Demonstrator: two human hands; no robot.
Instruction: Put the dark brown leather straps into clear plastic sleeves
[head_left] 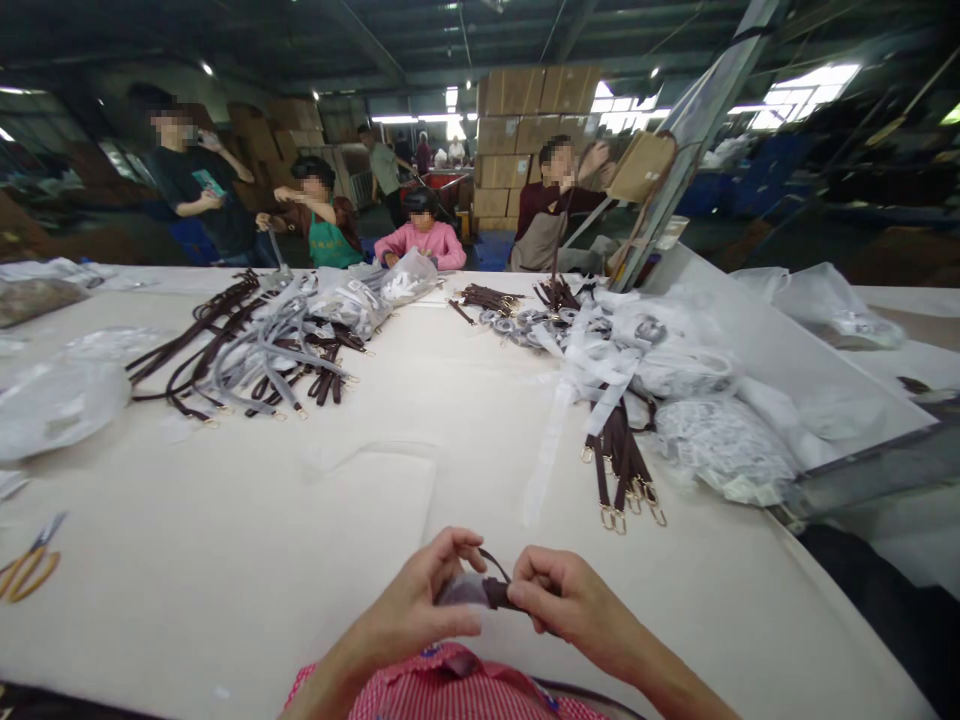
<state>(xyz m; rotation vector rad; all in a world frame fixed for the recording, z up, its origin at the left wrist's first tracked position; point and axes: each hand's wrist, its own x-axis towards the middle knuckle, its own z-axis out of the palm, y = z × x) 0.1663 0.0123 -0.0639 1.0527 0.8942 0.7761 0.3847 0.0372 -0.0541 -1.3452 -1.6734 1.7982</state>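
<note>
My right hand (559, 590) is closed, thumb and fingers pinching a dark brown strap (496, 592) low over the table, just in front of my body. A translucent whitish wrap (463, 588) covers the strap's left part. A thin dark loop of the strap rises between the two hands. Around the wrapped part curves my left hand (435, 595), its thumb and fingers spread apart with a gap between them. Whether its palm touches the wrap is hidden.
Brown straps with metal clips (622, 460) lie right of centre beside plastic bags (724, 450). Another heap of brown and grey-wrapped straps (262, 345) is at left. Yellow-handled scissors (30, 570) rest at the left edge. Several people work across the white table (262, 520).
</note>
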